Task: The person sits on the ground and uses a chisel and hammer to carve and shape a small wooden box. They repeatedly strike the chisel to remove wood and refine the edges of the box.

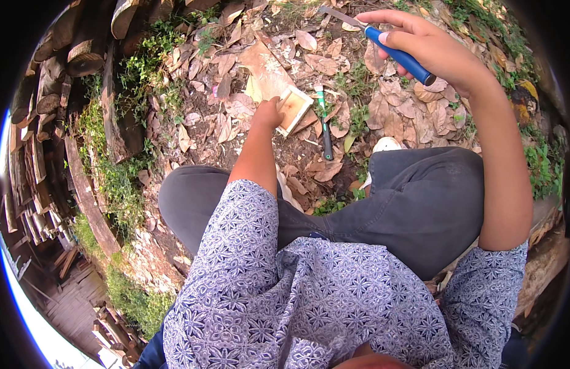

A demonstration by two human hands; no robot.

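My left hand [269, 114] reaches forward to the ground, its fingers closed on the near-left edge of a small, shallow wooden box [292, 112] with raised pale rims. Raised at the upper right, my right hand [414, 46] grips a blue-handled tool [400, 56] with a narrow metal blade. The blade points up and left, apart from the box. A flat brown board [264, 64] with pale shavings on it lies just beyond the box. To the box's right, a slim tool with a green and black handle [326, 132] rests on the leaves.
Dry leaves [226, 114] and green weeds [358, 80] cover the ground. Stacked logs [48, 101] and a long timber [115, 117] stand along the left. My bent legs [420, 203] frame the near side. Another log [546, 264] lies at the right.
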